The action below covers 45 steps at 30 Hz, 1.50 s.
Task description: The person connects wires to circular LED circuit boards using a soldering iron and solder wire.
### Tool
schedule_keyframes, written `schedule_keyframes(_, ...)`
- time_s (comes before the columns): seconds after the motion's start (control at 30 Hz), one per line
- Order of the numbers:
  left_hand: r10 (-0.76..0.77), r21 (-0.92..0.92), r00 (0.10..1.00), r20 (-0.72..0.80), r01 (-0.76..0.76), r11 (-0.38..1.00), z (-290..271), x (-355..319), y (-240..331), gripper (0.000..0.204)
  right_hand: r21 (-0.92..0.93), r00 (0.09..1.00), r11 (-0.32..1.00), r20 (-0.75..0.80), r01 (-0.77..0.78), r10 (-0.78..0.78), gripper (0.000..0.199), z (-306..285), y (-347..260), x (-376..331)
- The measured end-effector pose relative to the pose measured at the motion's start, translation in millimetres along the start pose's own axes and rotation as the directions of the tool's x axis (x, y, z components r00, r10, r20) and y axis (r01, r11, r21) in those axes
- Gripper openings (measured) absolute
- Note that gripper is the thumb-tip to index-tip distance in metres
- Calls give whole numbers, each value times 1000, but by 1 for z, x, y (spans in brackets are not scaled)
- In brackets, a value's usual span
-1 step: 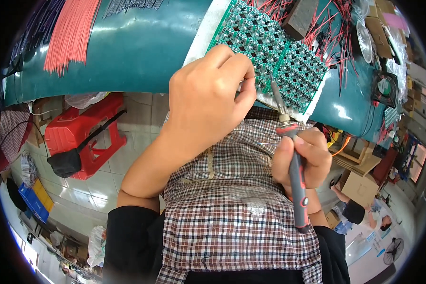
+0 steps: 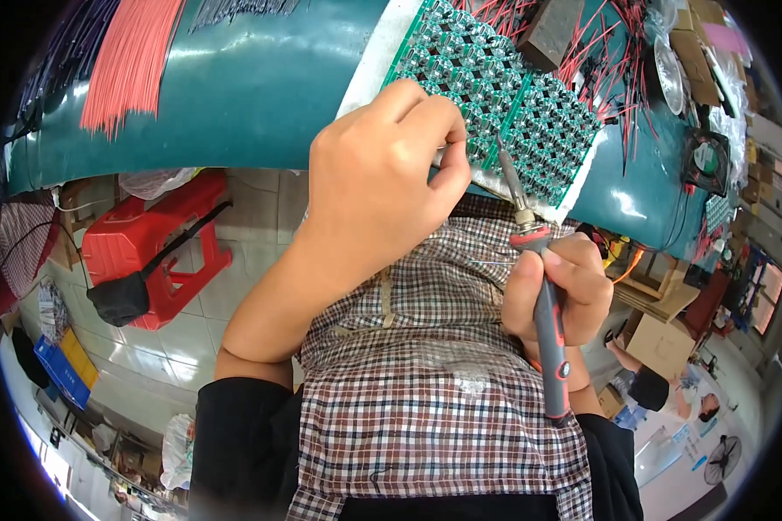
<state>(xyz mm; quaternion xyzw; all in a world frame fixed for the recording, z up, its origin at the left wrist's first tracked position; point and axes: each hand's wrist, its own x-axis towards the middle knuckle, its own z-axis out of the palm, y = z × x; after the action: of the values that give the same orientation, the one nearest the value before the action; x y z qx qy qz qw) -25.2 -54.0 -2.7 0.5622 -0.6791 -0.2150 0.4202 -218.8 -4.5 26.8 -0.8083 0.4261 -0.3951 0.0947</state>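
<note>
A green circuit board panel (image 2: 547, 130) with many small parts lies on a white sheet (image 2: 367, 80) at the table's near edge. My left hand (image 2: 391, 165) is closed in a pinch over the panel's near left side. What its fingers hold, if anything, is hidden. In my right hand (image 2: 565, 291) is a soldering iron (image 2: 549, 347) with a grey and red handle, held like a pen. Its metal shaft points up and away, and the tip (image 2: 500, 143) is over the panel, just right of my left fingers. Whether the tip touches the board I cannot tell.
Red wires (image 2: 595, 65) and a dark block (image 2: 549, 35) sit at the panel's far right. Bundles of pink wires (image 2: 135, 65) and dark wires (image 2: 69, 52) lie far left on the green table (image 2: 243, 104). A small black fan (image 2: 706, 162) stands right. Below left is a red stool (image 2: 139, 230).
The soldering iron's handle and my right hand have shifted slightly to the right. My left hand has barely moved.
</note>
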Motion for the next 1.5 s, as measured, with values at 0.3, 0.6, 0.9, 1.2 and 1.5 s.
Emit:
schedule_keyframes(0.3, 14, 13, 999, 49, -15, 1000, -10, -11, -1, 13, 36, 999, 999, 37, -9, 7, 29, 4, -6, -2)
schedule_keyframes(0.6, -6, -3, 1000, 6, 6, 1000, 6, -12, -2, 13, 25, 1000, 1000, 23, 0, -1, 30, 8, 7, -7)
schedule_keyframes(0.9, -16, -10, 999, 49, 17, 1000, 2, -14, -3, 10, -37, 997, 998, 59, 42, -40, 34, 10, 1, -9)
schedule_keyframes(1.2, 49, 10, 998, 40, -49, 999, -2, -17, -6, 9, -65, 998, 997, 53, 41, -38, 36, 16, -7, -13)
schedule_keyframes(1.5, -25, -31, 999, 20, 26, 999, -11, -20, -4, 11, -19, 1000, 1000, 18, 17, -17, 31, 11, -9, -10)
